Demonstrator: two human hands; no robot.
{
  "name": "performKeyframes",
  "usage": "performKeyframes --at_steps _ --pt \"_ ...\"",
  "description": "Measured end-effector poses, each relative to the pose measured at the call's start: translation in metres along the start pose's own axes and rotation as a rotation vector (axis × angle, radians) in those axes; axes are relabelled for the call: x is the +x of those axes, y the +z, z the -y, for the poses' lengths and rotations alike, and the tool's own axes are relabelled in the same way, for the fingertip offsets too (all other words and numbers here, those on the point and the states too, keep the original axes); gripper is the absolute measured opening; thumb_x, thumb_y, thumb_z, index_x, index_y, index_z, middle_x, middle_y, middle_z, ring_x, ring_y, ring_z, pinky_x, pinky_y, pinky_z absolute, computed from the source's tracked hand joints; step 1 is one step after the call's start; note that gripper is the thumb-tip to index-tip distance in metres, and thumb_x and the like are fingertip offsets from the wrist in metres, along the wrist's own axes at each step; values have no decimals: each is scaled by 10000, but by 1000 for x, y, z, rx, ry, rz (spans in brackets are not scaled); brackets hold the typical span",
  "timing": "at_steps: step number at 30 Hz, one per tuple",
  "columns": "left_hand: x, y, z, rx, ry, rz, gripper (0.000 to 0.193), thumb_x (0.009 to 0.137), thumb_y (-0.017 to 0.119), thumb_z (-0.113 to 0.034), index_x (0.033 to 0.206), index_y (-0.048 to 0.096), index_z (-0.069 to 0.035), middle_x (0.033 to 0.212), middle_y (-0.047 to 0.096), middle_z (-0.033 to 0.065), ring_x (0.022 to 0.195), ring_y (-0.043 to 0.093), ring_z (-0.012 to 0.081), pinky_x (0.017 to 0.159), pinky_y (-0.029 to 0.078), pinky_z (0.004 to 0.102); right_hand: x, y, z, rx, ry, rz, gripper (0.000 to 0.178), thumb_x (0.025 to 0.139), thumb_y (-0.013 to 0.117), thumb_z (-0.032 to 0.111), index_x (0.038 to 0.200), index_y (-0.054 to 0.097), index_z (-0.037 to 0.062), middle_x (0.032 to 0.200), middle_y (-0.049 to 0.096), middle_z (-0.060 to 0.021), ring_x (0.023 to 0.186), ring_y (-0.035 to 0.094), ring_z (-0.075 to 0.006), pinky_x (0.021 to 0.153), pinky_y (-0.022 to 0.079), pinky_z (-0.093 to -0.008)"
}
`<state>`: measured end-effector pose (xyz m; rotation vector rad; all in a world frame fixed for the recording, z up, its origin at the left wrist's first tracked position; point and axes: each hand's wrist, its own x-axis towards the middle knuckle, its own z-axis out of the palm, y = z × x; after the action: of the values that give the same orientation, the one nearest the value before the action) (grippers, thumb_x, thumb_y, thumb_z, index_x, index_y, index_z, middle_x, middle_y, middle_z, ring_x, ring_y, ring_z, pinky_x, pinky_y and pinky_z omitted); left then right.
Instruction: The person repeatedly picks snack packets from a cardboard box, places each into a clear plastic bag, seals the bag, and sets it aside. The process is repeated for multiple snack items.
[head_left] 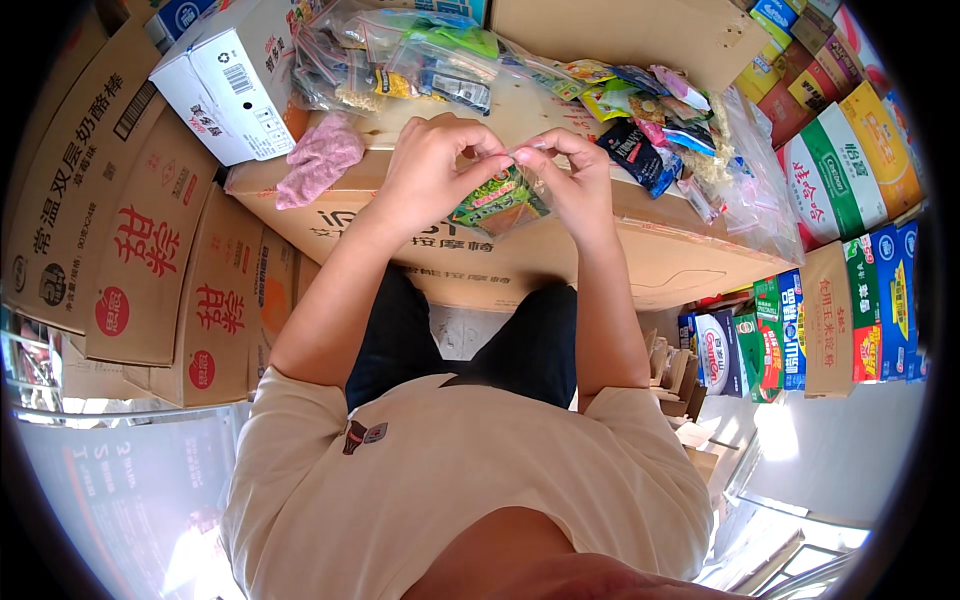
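Note:
Both hands are raised over the near edge of a large cardboard box [400, 262] that serves as a tabletop. Between them hangs a clear plastic bag [540, 196] with a green snack packet [495, 200] inside. My left hand [436, 168] pinches the bag's top edge between thumb and fingertips. From the other side, my right hand [574, 172] pinches the same edge, its fingertips almost meeting the left ones. Beyond the left hand lies a pile of filled clear zip bags [410, 60]. To the right of my right hand are loose colourful snack packets [640, 100].
A crumpled pink cloth [322, 160] lies at the box's left edge, beside a white carton [225, 90]. Brown cartons [150, 230] are stacked at left. Printed cartons [840, 170] are piled at right, and loose clear plastic [760, 190] covers the box's right corner.

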<state>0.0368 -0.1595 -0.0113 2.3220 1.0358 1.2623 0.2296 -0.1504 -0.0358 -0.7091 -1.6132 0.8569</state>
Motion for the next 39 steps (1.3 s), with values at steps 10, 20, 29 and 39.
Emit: performKeyframes --at_steps 10,20,29,39 --pt "0 3 -3 3 28 -43 75 774 736 -54 789 668 -25 721 647 70 685 593 186 653 463 303 -2 2 -5 -16 -39 -55 80 836 715 101 810 693 29 789 698 -25 741 569 -77 718 429 -245" --pt "-2 1 -2 188 60 -62 130 751 780 -134 795 688 -54 744 668 49 711 612 206 681 454 327 -4 0 -11 -7 -29 -81 77 837 718 112 830 695 39 807 703 -26 753 569 -75 732 419 -242" --pt "-11 0 14 -32 -85 -65 132 774 760 -223 779 693 -109 742 676 13 729 617 201 710 407 336 -4 -5 -11 3 -19 -153 83 823 724 94 828 687 20 814 698 -47 776 586 -95 747 438 -252" --pt "-11 -6 2 220 -18 -27 126 779 754 -263 802 706 -149 720 663 -13 756 610 173 757 371 337 2 -11 1 -153 -10 107 94 816 712 41 885 667 -4 833 687 -49 793 609 -105 762 472 -256"
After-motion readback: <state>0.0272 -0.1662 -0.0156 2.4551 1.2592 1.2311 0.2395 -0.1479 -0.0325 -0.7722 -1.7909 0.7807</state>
